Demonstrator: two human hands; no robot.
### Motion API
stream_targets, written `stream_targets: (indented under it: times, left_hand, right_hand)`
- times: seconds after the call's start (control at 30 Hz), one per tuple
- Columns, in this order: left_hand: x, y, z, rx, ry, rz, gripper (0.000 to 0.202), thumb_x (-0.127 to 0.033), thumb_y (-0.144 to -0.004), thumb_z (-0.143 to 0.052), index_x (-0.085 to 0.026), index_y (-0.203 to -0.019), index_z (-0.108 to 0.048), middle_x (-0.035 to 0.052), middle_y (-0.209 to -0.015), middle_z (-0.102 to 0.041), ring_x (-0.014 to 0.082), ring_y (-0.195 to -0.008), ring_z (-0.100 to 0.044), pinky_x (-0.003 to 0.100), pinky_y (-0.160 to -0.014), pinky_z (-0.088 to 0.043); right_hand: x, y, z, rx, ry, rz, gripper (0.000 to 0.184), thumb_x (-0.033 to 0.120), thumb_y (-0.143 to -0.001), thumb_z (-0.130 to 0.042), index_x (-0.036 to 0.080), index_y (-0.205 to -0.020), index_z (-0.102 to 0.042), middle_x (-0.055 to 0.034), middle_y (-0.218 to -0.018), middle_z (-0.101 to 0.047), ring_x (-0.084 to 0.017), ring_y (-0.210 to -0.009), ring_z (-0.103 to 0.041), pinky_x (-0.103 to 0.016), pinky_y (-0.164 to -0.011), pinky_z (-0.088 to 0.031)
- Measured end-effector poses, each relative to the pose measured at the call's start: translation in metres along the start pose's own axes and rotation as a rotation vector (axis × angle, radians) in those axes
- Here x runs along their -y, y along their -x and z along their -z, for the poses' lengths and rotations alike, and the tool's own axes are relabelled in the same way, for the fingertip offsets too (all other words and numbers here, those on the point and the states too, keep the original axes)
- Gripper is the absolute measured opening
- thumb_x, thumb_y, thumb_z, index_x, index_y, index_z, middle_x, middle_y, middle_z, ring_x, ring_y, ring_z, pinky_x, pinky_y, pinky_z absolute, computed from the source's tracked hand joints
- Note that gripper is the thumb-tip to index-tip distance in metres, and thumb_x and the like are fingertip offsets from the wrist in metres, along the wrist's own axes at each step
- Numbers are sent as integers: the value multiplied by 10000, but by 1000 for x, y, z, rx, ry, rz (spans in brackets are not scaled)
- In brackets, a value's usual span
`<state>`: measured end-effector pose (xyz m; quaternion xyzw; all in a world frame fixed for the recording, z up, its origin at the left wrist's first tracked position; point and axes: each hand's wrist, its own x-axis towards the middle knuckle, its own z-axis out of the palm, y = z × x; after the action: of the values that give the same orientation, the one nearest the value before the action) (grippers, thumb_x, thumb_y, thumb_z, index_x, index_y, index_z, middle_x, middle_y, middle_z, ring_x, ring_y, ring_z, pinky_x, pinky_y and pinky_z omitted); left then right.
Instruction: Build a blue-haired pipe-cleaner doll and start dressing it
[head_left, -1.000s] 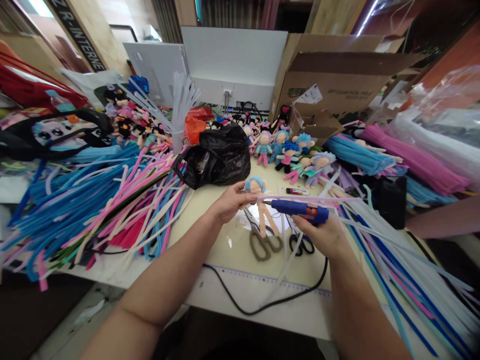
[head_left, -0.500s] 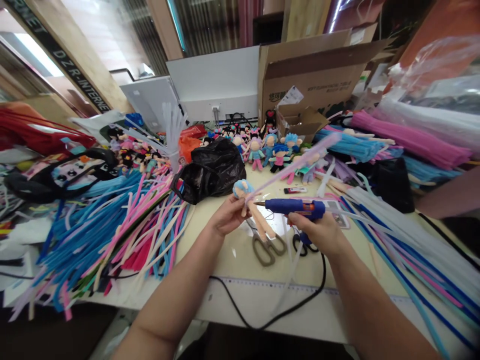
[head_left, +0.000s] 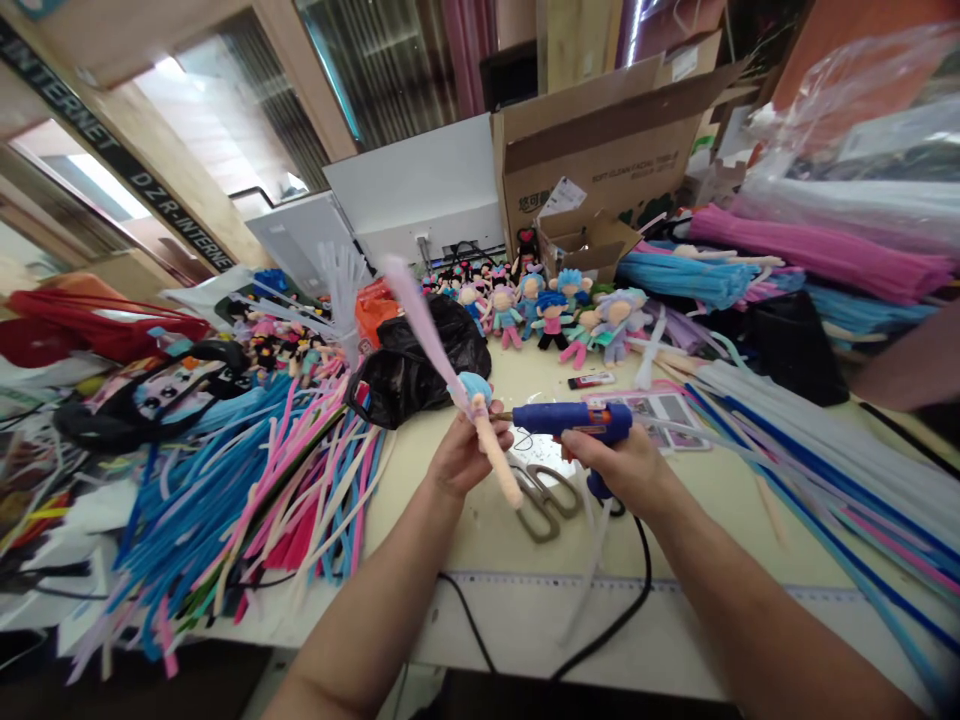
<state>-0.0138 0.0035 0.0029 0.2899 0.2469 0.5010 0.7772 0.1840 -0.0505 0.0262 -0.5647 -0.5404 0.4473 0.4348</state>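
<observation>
My left hand [head_left: 466, 452] is closed on a small pipe-cleaner doll [head_left: 495, 455] with a light blue head and peach limbs. A lilac pipe cleaner [head_left: 417, 312] sticks up from the doll, leaning to the left and blurred. My right hand [head_left: 619, 462] grips a blue hot glue gun [head_left: 555, 420]. The gun's nozzle points left and reaches the doll beside my left fingers; whether it touches is hard to tell. Grey-handled scissors [head_left: 551, 505] lie on the table just below, between my two hands.
Several finished dolls [head_left: 551, 312] stand at the back. A black plastic bag [head_left: 424, 355] sits left of them. Bundles of pipe cleaners spread over the left [head_left: 225, 490] and right [head_left: 810, 430]. The gun's black cord [head_left: 616, 620] loops along the table's front edge.
The doll has turned in my left hand, so the lilac pipe cleaner swung from pointing right to pointing up-left. The glue gun's nozzle has come in closer. The view has shifted slightly.
</observation>
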Motion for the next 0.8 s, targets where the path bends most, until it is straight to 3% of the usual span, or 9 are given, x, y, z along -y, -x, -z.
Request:
stream_targets:
  times: [0.27, 0.57, 0.8]
  left_hand:
    - [-1, 3, -4, -20, -58, -6, 320, -238, -709, -733, -278, -988, -580, -42, -814, -485, 28, -514, -381, 222, -537, -336]
    - [-1, 4, -1, -8, -102, -12, 389, -189, -608, -776, -266, -927, -567, -48, -843, -490, 26, -518, -361, 235, -569, -385]
    - [-1, 5, -2, -21, -151, 3, 473, -148, -551, -799, -268, -944, -563, -59, -795, -461, 41, -580, -430, 211, -550, -380]
  right_hand:
    - [6, 1, -4, 47, -95, 59, 310, 456, -700, -624, 171, -580, -612, -24, -581, -583, -145, -563, -524, -254, -498, -425]
    - [-1, 0, -8, 93, -208, 73, 288, 439, -713, -641, 177, -603, -596, -10, -581, -579, -142, -570, -537, -263, -529, -435]
    - [-4, 0, -8, 120, -207, 60, 328, 473, -721, -647, 160, -629, -614, -6, -582, -591, -130, -554, -526, -257, -538, -422]
